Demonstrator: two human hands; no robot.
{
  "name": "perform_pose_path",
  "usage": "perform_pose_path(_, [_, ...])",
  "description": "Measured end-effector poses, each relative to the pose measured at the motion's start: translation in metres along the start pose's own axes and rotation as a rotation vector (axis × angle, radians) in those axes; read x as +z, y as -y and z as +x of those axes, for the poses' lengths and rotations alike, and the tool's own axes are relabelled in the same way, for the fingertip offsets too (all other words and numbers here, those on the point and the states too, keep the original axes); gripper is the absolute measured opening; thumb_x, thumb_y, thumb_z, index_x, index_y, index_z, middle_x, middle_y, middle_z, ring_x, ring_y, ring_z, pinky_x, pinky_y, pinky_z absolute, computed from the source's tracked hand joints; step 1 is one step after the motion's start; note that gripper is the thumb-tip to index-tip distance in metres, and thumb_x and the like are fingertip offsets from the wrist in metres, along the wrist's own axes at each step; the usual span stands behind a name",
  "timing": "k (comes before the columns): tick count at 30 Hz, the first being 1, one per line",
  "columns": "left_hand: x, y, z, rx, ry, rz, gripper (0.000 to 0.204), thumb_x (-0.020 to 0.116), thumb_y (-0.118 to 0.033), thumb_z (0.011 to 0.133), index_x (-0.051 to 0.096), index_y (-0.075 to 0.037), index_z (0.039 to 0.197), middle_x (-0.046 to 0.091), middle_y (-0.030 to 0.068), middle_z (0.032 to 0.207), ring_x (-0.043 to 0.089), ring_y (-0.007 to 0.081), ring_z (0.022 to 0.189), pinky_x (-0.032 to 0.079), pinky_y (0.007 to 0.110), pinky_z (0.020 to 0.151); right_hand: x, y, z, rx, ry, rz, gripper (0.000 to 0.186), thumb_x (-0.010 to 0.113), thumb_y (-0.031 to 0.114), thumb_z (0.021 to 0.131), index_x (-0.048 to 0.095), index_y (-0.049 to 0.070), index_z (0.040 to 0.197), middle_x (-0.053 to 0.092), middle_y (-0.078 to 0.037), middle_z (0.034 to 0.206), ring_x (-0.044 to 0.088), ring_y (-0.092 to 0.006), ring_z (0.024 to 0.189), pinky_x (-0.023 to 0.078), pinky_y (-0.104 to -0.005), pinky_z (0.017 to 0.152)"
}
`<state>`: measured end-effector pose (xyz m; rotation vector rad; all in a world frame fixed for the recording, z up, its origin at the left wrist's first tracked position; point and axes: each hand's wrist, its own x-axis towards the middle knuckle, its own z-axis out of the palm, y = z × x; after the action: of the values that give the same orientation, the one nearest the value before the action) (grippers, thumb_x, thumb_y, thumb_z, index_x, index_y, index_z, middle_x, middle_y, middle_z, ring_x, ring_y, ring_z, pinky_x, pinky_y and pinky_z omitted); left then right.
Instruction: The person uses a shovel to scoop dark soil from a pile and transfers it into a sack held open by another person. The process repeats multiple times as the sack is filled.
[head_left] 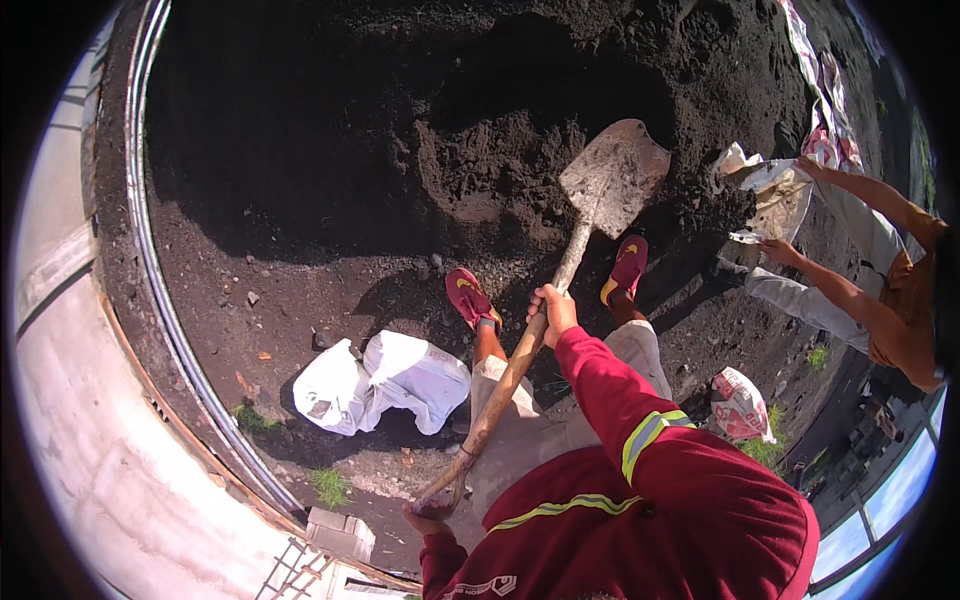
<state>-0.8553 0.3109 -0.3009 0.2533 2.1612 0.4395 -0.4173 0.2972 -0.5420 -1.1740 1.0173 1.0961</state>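
1. Currently, the shovel (pixel 515 370) is being held slantwise across the centre of the frame, its blade (pixel 615 175) lying upper right of centre, beside the dark sand (pixel 480 150); whether the ground is being touched cannot be told.
2. The shaft is being grasped by the clenched fingers of the right hand (pixel 553 312) at mid-frame; the grip end is being held by the left hand (pixel 428 520), lower left of centre, its fingers partly hidden.
3. The right shoe (pixel 627 268) is being overhung closely by the blade in this view; were the blade dropped steeply, the foot could be struck.
4. At right, an open sack (pixel 780 205) is being held by a co-worker's hands (pixel 782 252); too wide a swing could be knocking those fingers, or sand could be spilled past the mouth.
5. Loose footing is being offered by the gravelly soil, so balance could be lost mid-lift.
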Motion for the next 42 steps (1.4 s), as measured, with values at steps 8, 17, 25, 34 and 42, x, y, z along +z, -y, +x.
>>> perform_pose_path(8, [-0.163, -0.006, -0.018, -0.103, -0.725, -0.272, 0.061, 0.039, -0.071, 0.08, 0.035, -0.018, 0.049, 0.035, -0.0006, 0.04, 0.038, 0.0193, 0.036, 0.031, 0.032, 0.038, 0.163, -0.308, -0.015, 0.354, 0.107, -0.498, 0.026, 0.068, 0.014, 0.076, 0.056, -0.002, 0.092, 0.058, -0.011, 0.065, 0.057, -0.0201, 0.047, 0.048, -0.0362, 0.043])
perform_pose_path(17, [0.093, -0.071, 0.107, 0.161, -0.103, -0.324, 0.057, 0.038, -0.06, 0.088, 0.04, -0.014, 0.053, 0.037, 0.0004, 0.046, 0.038, 0.0189, 0.04, 0.035, 0.033, 0.044, 0.249, -0.064, 0.148, 0.014, 0.148, -0.25, 0.016, 0.062, 0.011, 0.079, 0.048, 0.007, 0.085, 0.051, -0.005, 0.065, 0.055, -0.0197, 0.054, 0.049, -0.0405, 0.051])
perform_pose_path(25, [0.058, -0.047, 0.025, 0.195, 0.118, -0.039, 0.06, 0.039, -0.067, 0.083, 0.039, -0.015, 0.051, 0.037, 0.0012, 0.045, 0.041, 0.0187, 0.042, 0.037, 0.034, 0.044, 0.106, 0.035, 0.044, -0.109, -0.104, -0.059, 0.02, 0.063, 0.011, 0.081, 0.049, 0.004, 0.093, 0.051, -0.005, 0.066, 0.051, -0.0158, 0.051, 0.046, -0.0338, 0.046])
perform_pose_path(34, [0.15, -0.092, -0.15, 0.417, 0.196, 0.018, 0.054, 0.04, -0.062, 0.089, 0.047, -0.014, 0.065, 0.043, -0.0013, 0.053, 0.046, 0.0146, 0.047, 0.038, 0.028, 0.046, -0.047, 0.208, -0.066, -0.188, 0.137, 0.441, 0.018, 0.061, 0.01, 0.083, 0.044, 0.009, 0.092, 0.051, -0.004, 0.069, 0.054, -0.0165, 0.054, 0.049, -0.0357, 0.05])
perform_pose_path(42, [0.258, -0.065, -0.302, 1.82, 0.848, 0.332, 0.063, 0.049, -0.066, 0.085, 0.045, -0.006, 0.067, 0.045, 0.0051, 0.062, 0.047, 0.019, 0.058, 0.042, 0.032, 0.054, -0.16, 0.368, -0.042, -0.202, 0.918, 1.185, 0.011, 0.057, 0.015, 0.082, 0.052, 0.007, 0.077, 0.048, 0.001, 0.065, 0.05, -0.0114, 0.056, 0.046, -0.031, 0.057])
